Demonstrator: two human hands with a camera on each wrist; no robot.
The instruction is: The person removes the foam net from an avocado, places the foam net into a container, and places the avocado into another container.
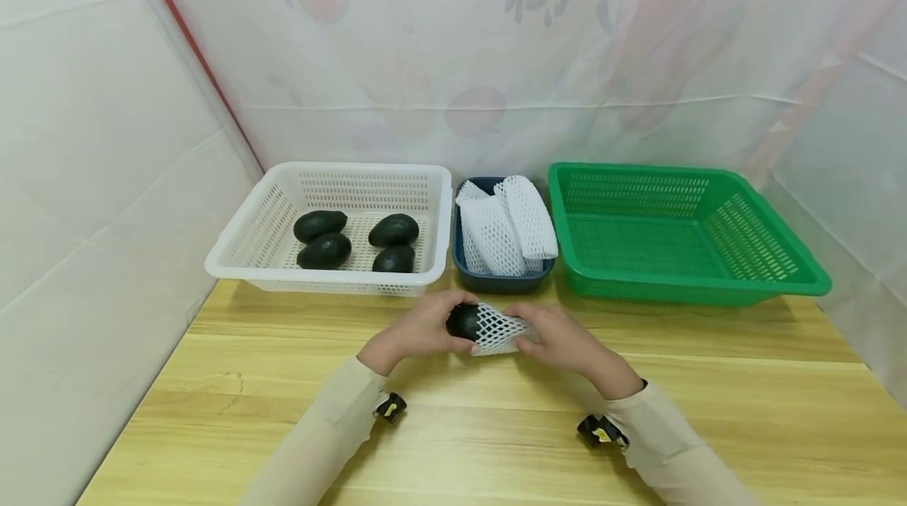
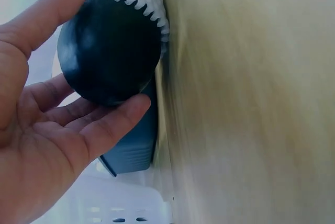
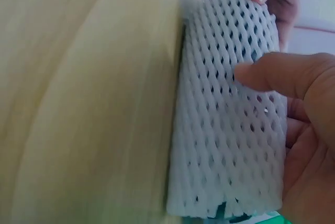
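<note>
A dark green avocado [image 1: 462,322] is partly inside a white foam net sleeve [image 1: 497,328], just in front of the small dark bin. My left hand [image 1: 429,325] holds the avocado's bare end; in the left wrist view its thumb touches the net's rim and the fingers curl under the avocado [image 2: 110,51]. My right hand [image 1: 564,339] grips the net sleeve [image 3: 227,114] with the thumb on top and fingers behind it. Past the avocado, the sleeve's far part hangs loose and hollow in the right wrist view.
At the back left, a white basket [image 1: 329,278] holds several avocados [image 1: 324,251]. Folded foam nets [image 1: 496,234] fill a dark blue bin [image 1: 505,284] in the middle. A green basket [image 1: 697,286] stands at the back right, on the wooden table [image 1: 489,435]. Fabric walls enclose the table.
</note>
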